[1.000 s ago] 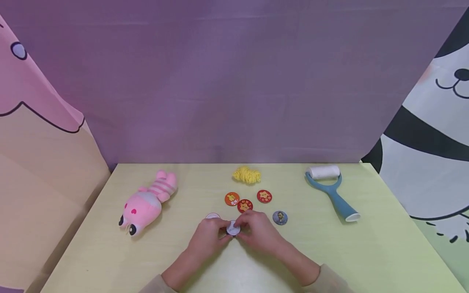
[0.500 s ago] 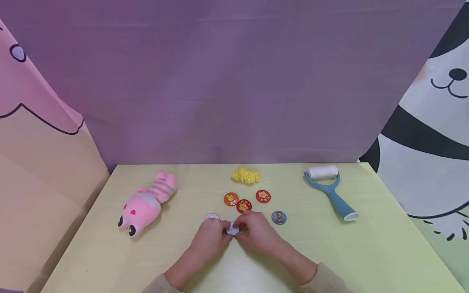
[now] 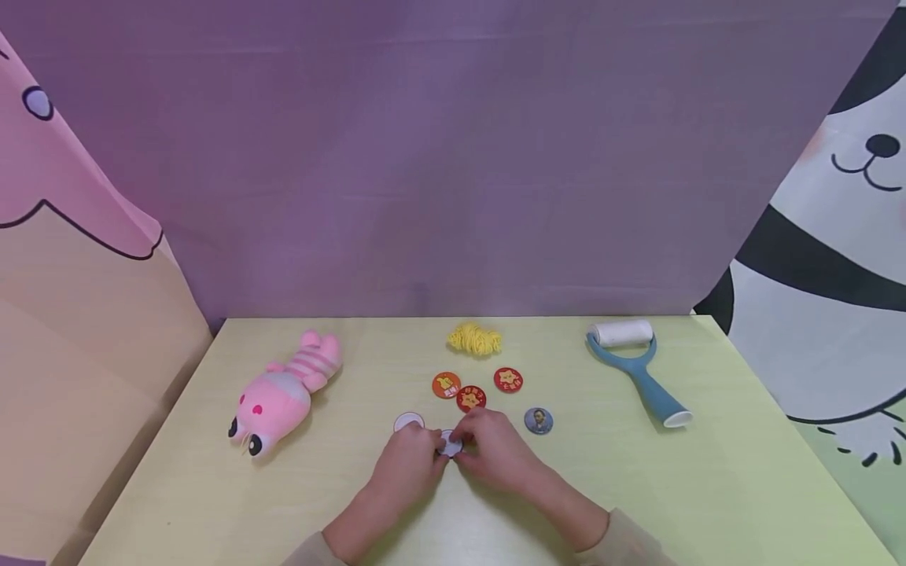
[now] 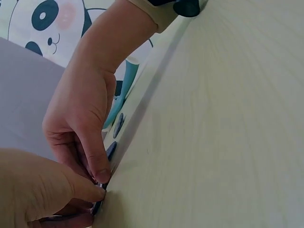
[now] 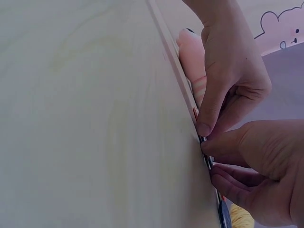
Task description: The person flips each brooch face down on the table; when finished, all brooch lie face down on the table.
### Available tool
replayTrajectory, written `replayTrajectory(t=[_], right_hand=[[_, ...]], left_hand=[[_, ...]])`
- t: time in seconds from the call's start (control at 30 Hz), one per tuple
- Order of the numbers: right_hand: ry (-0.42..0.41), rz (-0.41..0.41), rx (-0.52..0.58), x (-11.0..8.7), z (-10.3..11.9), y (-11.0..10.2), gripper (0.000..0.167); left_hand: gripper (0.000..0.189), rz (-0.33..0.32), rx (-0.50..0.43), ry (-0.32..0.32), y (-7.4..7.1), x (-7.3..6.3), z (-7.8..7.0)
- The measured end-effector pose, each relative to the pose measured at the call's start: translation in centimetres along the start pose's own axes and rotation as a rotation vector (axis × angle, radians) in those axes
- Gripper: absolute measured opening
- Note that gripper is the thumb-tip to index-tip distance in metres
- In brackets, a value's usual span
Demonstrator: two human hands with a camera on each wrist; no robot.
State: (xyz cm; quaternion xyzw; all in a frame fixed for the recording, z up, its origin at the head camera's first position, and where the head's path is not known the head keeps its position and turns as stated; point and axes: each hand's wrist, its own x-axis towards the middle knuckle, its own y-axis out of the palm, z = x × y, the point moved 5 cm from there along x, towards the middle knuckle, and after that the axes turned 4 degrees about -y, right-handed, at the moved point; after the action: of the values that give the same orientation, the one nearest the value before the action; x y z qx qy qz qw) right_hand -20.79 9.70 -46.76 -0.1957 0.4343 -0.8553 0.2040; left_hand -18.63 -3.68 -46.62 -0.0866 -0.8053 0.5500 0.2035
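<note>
A round white badge lies between my two hands, low at the table's middle. My left hand pinches its left edge between thumb and fingers. From the other side, my right hand grips its right edge, with a fingertip over its face. In both wrist views the badge shows edge-on, close over the table. A second white badge sits just beyond my left hand, partly covered by its fingers. Past my right hand are a red badge, partly overlapping an orange badge, and a blue portrait badge.
Another red badge lies behind the right hand. Yellow string is bundled at the back. A pink plush toy lies at left, and a blue-handled roller at right. The table meets a purple backdrop.
Both hands keep their hold on the white badge. My left hand has shifted slightly nearer, baring more of the second white badge. The head view has moved a little.
</note>
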Motion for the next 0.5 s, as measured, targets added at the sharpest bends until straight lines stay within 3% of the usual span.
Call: replayTrajectory(t=[0.13, 0.33, 0.5], right_hand=[[0.002, -0.021, -0.008, 0.0, -0.3, -0.5, 0.012], [0.056, -0.092, -0.052, 0.0, -2.0, -3.4, 0.017], [0.118, -0.106, -0.090, -0.4, -3.8, -5.5, 0.019]], left_hand=[[0.007, -0.012, -0.085, -0.001, -0.3, 0.2, 0.1], [0.019, 0.001, -0.203, -0.072, -1.0, 1.1, 1.0], [0.023, -0.005, -0.282, -0.014, -1.5, 2.6, 0.6]])
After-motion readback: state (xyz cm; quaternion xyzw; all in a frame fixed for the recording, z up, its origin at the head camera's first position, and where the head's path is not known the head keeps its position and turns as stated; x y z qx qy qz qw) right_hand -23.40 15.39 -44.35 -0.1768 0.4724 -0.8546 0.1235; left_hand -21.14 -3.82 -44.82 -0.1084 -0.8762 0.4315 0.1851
